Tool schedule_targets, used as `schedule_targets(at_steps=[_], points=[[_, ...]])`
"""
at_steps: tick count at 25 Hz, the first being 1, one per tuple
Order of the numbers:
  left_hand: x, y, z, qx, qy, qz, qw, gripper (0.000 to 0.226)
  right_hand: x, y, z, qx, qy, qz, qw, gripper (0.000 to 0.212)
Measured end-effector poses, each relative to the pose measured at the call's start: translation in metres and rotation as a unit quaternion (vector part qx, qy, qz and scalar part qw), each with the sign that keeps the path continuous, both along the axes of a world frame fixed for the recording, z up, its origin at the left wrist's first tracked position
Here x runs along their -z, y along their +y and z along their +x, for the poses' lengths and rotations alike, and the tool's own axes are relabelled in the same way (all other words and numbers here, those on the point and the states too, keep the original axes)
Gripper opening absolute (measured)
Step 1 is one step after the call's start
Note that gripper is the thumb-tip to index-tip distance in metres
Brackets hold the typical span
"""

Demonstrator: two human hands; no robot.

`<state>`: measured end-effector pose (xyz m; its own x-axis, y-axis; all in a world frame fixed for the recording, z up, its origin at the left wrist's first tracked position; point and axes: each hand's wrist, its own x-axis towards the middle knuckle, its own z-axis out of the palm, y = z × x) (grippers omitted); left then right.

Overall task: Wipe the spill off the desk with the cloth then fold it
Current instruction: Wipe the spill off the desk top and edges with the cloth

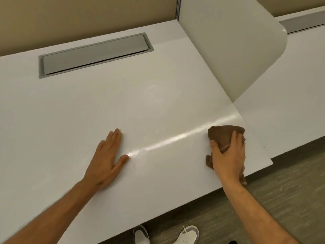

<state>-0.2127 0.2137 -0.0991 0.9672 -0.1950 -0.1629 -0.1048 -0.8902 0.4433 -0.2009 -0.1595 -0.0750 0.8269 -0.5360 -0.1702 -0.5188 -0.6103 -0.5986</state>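
Cloth point(223, 136) lay half hidden under the gripping right hand point(228, 155); left hand point(107, 155) rested flat, fingers straight, on the white desk point(158, 95).

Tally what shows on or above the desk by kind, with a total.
Hands: 2, left flat on the desk, right pressing the cloth
Cloth: 1, brown
Cable hatch: 1, grey
Divider: 1, white
Total: 5
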Motion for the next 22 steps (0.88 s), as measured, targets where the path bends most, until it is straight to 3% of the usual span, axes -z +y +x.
schedule_targets(at_steps=[6, 15, 18, 22], points=[[0.008, 0.001, -0.002, 0.011, -0.016, 0.028, 0.999, 0.076, 0.01, 0.024, 0.099, -0.001, -0.044, -0.054, 0.998, 0.079], [0.008, 0.001, -0.003, 0.013, -0.03, 0.014, 0.999, 0.081, 0.022, 0.17, 0.194, -0.244, -0.099, 0.005, 0.965, 0.069], [0.009, 0.002, -0.003, -0.004, -0.035, -0.032, 0.999, 0.085, 0.023, 0.232, 0.203, -0.369, -0.106, -0.016, 0.923, 0.065], [0.006, 0.002, -0.004, -0.048, -0.067, -0.103, 0.991, 0.091, 0.022, 0.253, 0.184, -0.565, -0.086, 0.015, 0.82, 0.067]])
